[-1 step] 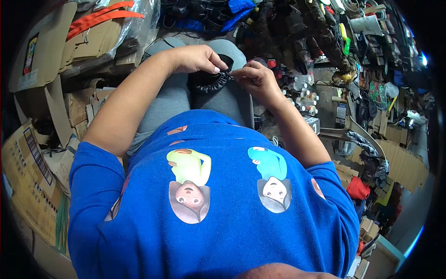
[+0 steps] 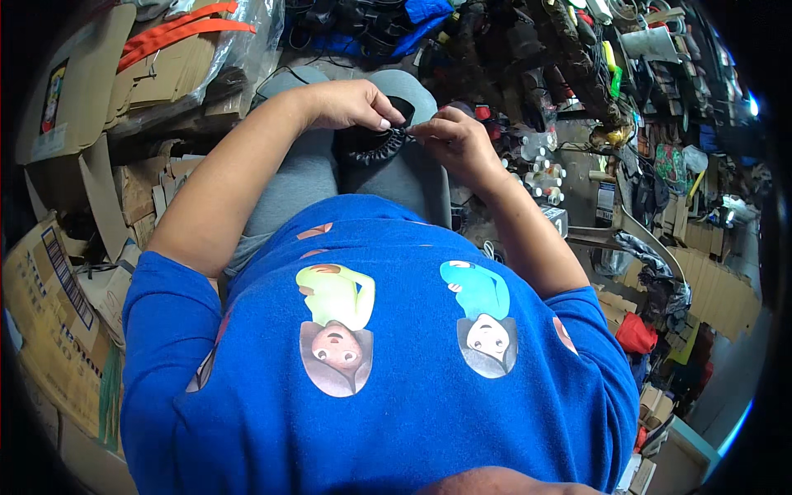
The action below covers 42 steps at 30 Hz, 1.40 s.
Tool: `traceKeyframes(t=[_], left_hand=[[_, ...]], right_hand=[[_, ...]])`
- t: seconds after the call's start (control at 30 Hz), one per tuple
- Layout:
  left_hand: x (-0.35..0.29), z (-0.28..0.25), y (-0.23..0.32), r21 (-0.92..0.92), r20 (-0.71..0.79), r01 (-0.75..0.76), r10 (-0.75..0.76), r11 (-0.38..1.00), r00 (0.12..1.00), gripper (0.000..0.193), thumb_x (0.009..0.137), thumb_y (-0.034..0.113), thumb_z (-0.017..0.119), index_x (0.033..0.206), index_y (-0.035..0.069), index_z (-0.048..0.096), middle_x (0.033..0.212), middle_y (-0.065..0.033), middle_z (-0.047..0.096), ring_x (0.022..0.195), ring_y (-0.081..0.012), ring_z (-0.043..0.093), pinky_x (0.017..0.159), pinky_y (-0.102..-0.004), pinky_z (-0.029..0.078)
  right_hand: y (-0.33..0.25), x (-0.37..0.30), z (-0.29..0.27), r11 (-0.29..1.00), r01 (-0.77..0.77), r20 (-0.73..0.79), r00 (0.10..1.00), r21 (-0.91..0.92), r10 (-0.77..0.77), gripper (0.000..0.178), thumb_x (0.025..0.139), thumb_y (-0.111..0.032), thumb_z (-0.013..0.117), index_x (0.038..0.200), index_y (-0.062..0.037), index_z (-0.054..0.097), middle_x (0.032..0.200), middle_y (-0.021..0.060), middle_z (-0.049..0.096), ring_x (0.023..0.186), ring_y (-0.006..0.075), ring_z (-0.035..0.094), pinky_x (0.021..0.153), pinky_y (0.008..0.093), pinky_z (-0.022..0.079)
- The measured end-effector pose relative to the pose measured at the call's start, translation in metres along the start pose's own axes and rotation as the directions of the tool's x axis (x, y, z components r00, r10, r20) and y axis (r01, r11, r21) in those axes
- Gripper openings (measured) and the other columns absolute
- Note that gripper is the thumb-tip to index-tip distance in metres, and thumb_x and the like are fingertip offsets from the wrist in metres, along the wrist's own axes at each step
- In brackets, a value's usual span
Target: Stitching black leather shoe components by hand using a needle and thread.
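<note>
Both hands meet over a black piece (image 2: 371,144) lying on the lap, on grey trousers (image 2: 301,177). Left hand (image 2: 353,103) pinches its gathered edge, fingers closed on it. Right hand (image 2: 450,136) pinches the same edge just beside (fingertips nearly touching). Cardboard boxes (image 2: 74,107) stand well left of the piece, small bottles (image 2: 540,169) to its right.

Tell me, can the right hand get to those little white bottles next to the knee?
Probably yes. The right hand pinches the black gathered piece on the lap, and the little white bottles stand just beside that forearm with nothing between. It would likely have to let go first.
</note>
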State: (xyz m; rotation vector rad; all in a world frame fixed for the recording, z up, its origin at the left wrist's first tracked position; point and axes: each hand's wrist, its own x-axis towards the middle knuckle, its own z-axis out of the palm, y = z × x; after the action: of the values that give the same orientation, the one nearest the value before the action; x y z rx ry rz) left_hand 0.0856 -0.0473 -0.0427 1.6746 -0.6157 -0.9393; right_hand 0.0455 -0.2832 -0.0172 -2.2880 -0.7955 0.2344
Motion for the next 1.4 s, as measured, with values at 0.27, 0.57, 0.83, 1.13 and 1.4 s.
traceKeyframes(t=[0.27,0.57,0.83,1.13,1.4], left_hand=[[0.001,-0.002,0.004,0.069,0.031,-0.026,0.024,0.997,0.999,0.033,0.077,0.001,0.061,0.11,-0.001,0.063,0.108,-0.0102,0.065,0.098,-0.0156,0.059,0.088,-0.0285,0.044],[0.012,0.003,-0.003,0.23,-0.229,-0.066,0.12,0.971,0.966,0.017,0.074,0.001,0.066,0.091,0.001,0.066,0.087,-0.0102,0.066,0.079,-0.0206,0.063,0.076,-0.0307,0.049],[-0.068,0.031,0.022,0.443,-0.478,0.281,-0.041,0.852,0.878,0.027,0.077,0.012,0.067,0.102,0.003,0.061,0.101,-0.0167,0.064,0.091,-0.03,0.062,0.079,-0.0372,0.049],[-0.116,-0.012,-0.027,-0.189,-0.81,-0.354,0.058,0.916,0.583,0.025,0.095,0.021,0.048,0.101,0.001,0.061,0.1,-0.0114,0.064,0.091,-0.02,0.061,0.085,-0.0309,0.045],[-0.081,-0.001,-0.002,-0.721,-0.65,-0.619,0.005,0.312,0.759,0.034,0.097,0.03,0.042,0.069,0.012,0.039,0.06,0.0031,0.028,0.052,-0.0104,0.028,0.066,-0.0293,0.036]], right_hand=[[-0.04,0.024,-0.018,0.828,0.208,0.286,0.956,-0.52,-0.06,0.027,0.076,-0.005,0.049,0.092,-0.0156,0.069,0.084,0.0122,0.057,0.087,0.0283,0.058,0.079,0.0387,0.042],[-0.006,0.036,0.0,0.982,0.09,0.214,0.975,-0.168,-0.053,0.015,0.073,-0.006,0.066,0.087,-0.0082,0.07,0.081,0.0147,0.063,0.08,0.0285,0.063,0.072,0.0352,0.05],[0.038,-0.003,-0.038,0.587,-0.557,0.426,0.829,0.587,0.361,0.021,0.086,-0.026,0.062,0.094,-0.007,0.067,0.084,0.0019,0.063,0.079,0.0124,0.058,0.078,0.0314,0.046],[0.096,-0.097,-0.146,0.498,-0.404,0.145,0.866,0.767,0.479,0.035,0.091,-0.03,0.056,0.119,-0.0104,0.059,0.097,0.0032,0.066,0.091,0.0128,0.061,0.086,0.0328,0.045],[0.086,-0.097,-0.079,0.72,-0.597,0.043,0.759,-0.354,0.65,0.034,0.086,-0.039,0.06,0.084,-0.0063,0.07,0.073,0.0114,0.067,0.067,0.0225,0.064,0.066,0.0339,0.049]])
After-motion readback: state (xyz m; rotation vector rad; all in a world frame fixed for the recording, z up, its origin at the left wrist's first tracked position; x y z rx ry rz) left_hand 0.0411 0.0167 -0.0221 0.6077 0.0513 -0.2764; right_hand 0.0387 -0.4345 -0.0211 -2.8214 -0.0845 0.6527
